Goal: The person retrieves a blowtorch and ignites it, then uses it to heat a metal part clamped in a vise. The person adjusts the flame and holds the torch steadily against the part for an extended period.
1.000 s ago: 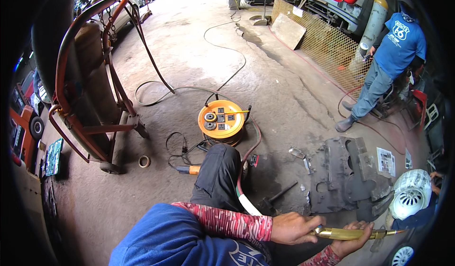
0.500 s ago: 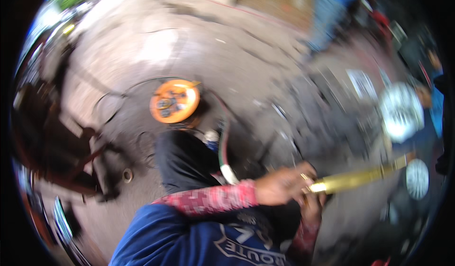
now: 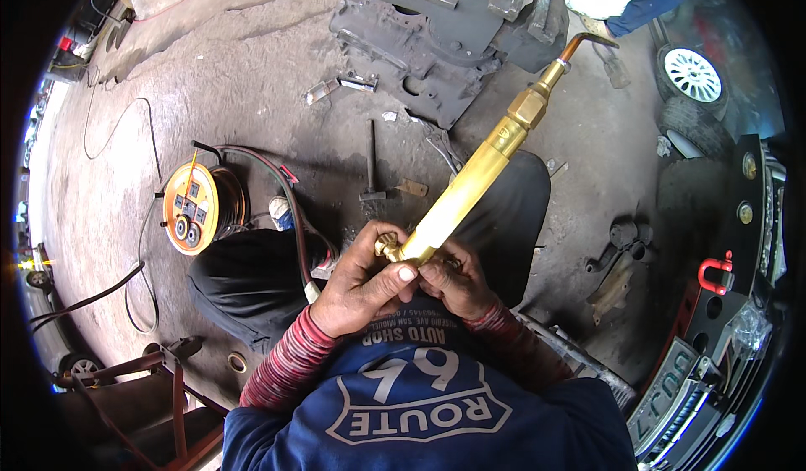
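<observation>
A brass gas torch slants up and to the right in front of my chest, its bent copper-coloured tip pointing away from me. Around its lower end, beside a small brass valve knob, my left hand is closed, thumb pressed near the base. My right hand grips the same end from the other side, its fingers partly hidden behind the brass body. A red and green twin hose runs up past my left knee; where it meets the torch is hidden by my hands.
An orange cable reel stands left of my knee. A hammer and a dark engine block lie ahead. Rusty metal stand at lower left. To the right are a wheel, a red shackle and a vehicle front. Another person's leg shows at far right.
My view has swung to the right and steadied from a blur. The torch, earlier pointing rightward, now points up and away, still held in both hands.
</observation>
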Demonstrator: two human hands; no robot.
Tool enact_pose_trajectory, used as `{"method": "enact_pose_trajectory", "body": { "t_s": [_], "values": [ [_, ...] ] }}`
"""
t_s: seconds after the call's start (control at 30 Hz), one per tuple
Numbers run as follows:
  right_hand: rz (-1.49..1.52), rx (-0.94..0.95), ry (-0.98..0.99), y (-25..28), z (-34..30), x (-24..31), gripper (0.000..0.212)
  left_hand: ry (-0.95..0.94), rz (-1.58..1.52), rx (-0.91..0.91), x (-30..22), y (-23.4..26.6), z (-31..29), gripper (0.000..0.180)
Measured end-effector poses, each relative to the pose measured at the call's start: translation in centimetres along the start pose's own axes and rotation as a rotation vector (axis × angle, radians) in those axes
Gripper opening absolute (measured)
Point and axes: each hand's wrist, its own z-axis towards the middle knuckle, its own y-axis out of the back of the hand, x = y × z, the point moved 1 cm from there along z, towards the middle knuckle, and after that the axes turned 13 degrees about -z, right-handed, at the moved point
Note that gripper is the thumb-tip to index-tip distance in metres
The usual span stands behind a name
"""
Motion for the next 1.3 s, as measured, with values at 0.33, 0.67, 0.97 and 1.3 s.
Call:
{"method": "enact_pose_trajectory", "body": {
  "t_s": [0.33,0.67,0.97,1.3],
  "values": [
    [-0.174,-0.003,0.221,-2.2,0.5,2.2,0.038,0.040,-0.291,0.085,-0.4,1.3,-0.5,0.044],
    [-0.441,0.168,0.001,1.0,-2.1,1.4,0.029,-0.425,0.463,-0.268,-0.1,2.4,-1.6,0.036],
    [-0.573,-0.860,0.147,17.4,-4.4,12.9,0.035,-0.657,1.008,-0.086,1.4,-0.6,1.4,0.036],
    [-1.127,-1.261,0.243,21.5,-10.3,16.3,0.025,-0.675,1.076,0.006,2.5,-4.1,4.3,0.032]
  ]
}}
